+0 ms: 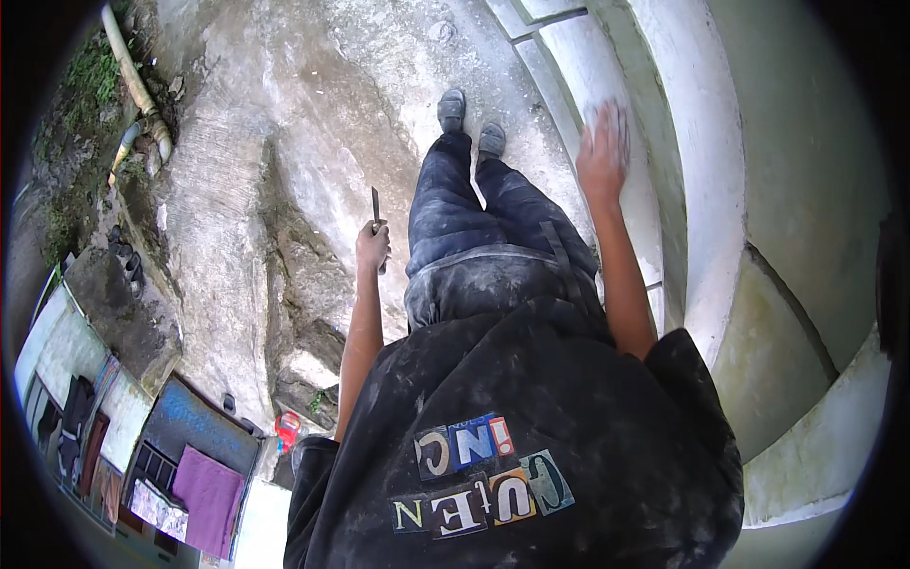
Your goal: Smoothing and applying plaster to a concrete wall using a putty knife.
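Observation:
My left hand [373,247] is closed round the handle of a narrow, dark-bladed tool [376,201], its blade pointing away from me, above the concrete ground. My right hand [603,152], fingers stretched out and whitish with dust, is over a pale concrete ledge [570,71] along the right; I cannot tell whether it touches it. My dusty dark trousers and grey sandals [452,112] show below me, under a black printed shirt.
Rough, sloping concrete [218,190] runs along the left, with pipes [133,71], weeds and pairs of footwear [123,251] beyond. A red object [287,431] lies low left, near a building with a hanging purple cloth [204,493]. Curved walls [806,171] rise on the right.

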Action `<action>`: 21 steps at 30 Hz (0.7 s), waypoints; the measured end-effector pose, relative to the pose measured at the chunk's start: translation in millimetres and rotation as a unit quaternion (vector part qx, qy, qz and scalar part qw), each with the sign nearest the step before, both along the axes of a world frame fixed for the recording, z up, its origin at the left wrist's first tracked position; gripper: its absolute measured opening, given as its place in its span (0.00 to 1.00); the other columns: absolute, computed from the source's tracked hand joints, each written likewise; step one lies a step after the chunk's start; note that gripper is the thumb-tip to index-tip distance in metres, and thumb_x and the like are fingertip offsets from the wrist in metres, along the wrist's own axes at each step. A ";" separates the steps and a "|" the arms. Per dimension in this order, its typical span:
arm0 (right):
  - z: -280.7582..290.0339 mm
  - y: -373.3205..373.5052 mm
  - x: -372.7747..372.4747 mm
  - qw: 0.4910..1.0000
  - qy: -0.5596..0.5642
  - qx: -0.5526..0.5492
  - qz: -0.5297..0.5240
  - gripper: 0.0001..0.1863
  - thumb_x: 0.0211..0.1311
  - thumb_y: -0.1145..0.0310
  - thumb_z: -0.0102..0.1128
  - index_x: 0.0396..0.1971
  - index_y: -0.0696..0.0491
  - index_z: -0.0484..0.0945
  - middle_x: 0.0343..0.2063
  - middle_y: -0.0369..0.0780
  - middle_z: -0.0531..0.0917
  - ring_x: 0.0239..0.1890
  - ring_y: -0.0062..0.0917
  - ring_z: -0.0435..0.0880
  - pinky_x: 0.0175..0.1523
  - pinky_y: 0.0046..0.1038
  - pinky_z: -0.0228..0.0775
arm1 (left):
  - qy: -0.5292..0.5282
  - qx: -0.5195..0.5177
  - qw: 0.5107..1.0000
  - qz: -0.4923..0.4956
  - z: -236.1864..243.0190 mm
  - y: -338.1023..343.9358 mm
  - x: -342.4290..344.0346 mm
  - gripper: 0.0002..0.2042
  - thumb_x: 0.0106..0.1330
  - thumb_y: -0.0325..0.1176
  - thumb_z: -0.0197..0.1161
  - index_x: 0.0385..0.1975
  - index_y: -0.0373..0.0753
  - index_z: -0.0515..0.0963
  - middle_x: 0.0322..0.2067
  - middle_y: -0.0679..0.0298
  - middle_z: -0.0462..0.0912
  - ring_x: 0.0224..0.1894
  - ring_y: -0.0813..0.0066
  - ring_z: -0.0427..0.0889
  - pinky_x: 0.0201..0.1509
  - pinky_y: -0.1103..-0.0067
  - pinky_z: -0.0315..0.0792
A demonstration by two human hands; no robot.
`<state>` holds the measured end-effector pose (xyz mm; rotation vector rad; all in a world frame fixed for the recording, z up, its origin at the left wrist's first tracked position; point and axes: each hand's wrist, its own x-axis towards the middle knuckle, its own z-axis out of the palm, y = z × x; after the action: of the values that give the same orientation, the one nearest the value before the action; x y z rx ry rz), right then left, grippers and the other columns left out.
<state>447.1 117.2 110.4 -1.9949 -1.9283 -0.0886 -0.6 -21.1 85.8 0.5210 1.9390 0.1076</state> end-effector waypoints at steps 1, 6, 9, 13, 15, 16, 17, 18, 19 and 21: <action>-0.5 4.6 -3.7 1.000 0.001 0.003 0.003 0.28 0.71 0.61 0.54 0.69 0.50 0.65 0.65 0.44 0.74 0.58 0.44 0.78 0.61 0.46 0.70 | -0.009 0.004 1.000 0.020 -2.5 -0.9 0.3 0.11 0.69 0.33 0.57 0.46 0.38 0.78 0.20 0.67 0.75 0.17 0.77 0.76 0.19 0.77 0.73; -18.4 106.0 -13.2 0.999 -0.027 -0.011 -0.041 0.29 0.70 0.58 0.54 0.67 0.53 0.67 0.64 0.45 0.74 0.56 0.42 0.80 0.62 0.45 0.69 | -0.022 0.004 0.999 -0.035 -4.0 13.4 12.1 0.11 0.69 0.32 0.56 0.47 0.37 0.78 0.20 0.67 0.75 0.17 0.77 0.76 0.19 0.77 0.72; -17.7 121.7 -28.4 0.999 0.005 -0.012 -0.048 0.29 0.70 0.57 0.55 0.67 0.53 0.68 0.64 0.45 0.74 0.57 0.42 0.79 0.63 0.44 0.69 | -0.014 0.008 0.999 -0.047 -5.3 14.2 6.7 0.12 0.69 0.32 0.57 0.48 0.37 0.79 0.20 0.67 0.75 0.17 0.77 0.76 0.19 0.77 0.72; -7.4 39.2 -29.6 0.999 -0.036 -0.028 0.023 0.30 0.67 0.61 0.59 0.67 0.54 0.68 0.68 0.46 0.69 0.70 0.41 0.67 0.71 0.43 0.61 | -0.002 0.019 1.000 -0.013 -4.3 9.5 5.1 0.12 0.67 0.32 0.57 0.48 0.37 0.79 0.19 0.66 0.76 0.16 0.76 0.76 0.19 0.76 0.72; -1.7 15.8 -23.6 0.994 -0.059 -0.077 0.047 0.31 0.65 0.63 0.61 0.67 0.54 0.68 0.69 0.46 0.68 0.73 0.41 0.63 0.73 0.43 0.59 | -0.013 0.032 0.999 -0.002 -12.8 4.5 3.6 0.12 0.68 0.31 0.57 0.47 0.37 0.79 0.19 0.66 0.75 0.16 0.76 0.76 0.18 0.77 0.72; -0.3 15.1 -21.4 0.995 -0.037 -0.078 0.051 0.32 0.64 0.64 0.62 0.67 0.55 0.68 0.70 0.45 0.67 0.73 0.41 0.62 0.73 0.43 0.57 | -0.017 0.028 0.999 0.004 -15.2 4.6 6.2 0.11 0.68 0.31 0.57 0.47 0.37 0.79 0.19 0.66 0.75 0.16 0.76 0.76 0.18 0.77 0.72; 1.4 14.5 -17.8 0.995 -0.014 -0.081 0.053 0.32 0.63 0.66 0.63 0.67 0.55 0.68 0.70 0.45 0.67 0.74 0.42 0.61 0.74 0.44 0.56 | -0.021 0.023 0.999 0.008 -17.2 3.4 8.2 0.11 0.68 0.31 0.57 0.46 0.38 0.80 0.19 0.66 0.75 0.16 0.76 0.76 0.18 0.77 0.72; 2.1 17.6 -13.3 0.997 -0.010 -0.043 0.060 0.30 0.64 0.65 0.62 0.66 0.51 0.71 0.66 0.45 0.71 0.69 0.43 0.68 0.70 0.44 0.62 | -0.026 0.024 0.999 0.016 -17.0 -0.8 9.6 0.10 0.68 0.32 0.57 0.46 0.38 0.80 0.19 0.66 0.75 0.16 0.76 0.76 0.18 0.77 0.71; 3.7 18.3 -8.8 0.997 -0.011 -0.042 0.062 0.30 0.64 0.65 0.62 0.66 0.51 0.71 0.66 0.45 0.71 0.69 0.43 0.68 0.70 0.44 0.62 | -0.027 0.024 0.999 0.018 -17.4 -5.0 11.9 0.10 0.68 0.32 0.57 0.46 0.38 0.80 0.19 0.66 0.75 0.16 0.76 0.76 0.18 0.77 0.71; 9.7 23.4 -10.1 0.998 -0.053 -0.034 0.021 0.25 0.64 0.65 0.62 0.62 0.46 0.76 0.56 0.43 0.78 0.58 0.40 0.77 0.61 0.45 0.68 | -0.015 0.028 0.999 0.021 -20.3 -15.2 11.1 0.10 0.68 0.32 0.57 0.46 0.38 0.80 0.18 0.66 0.75 0.16 0.76 0.76 0.18 0.76 0.71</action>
<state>436.9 140.6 120.1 -2.0283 -2.0645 -0.1228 10.5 -36.3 65.6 0.5123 1.9217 0.1964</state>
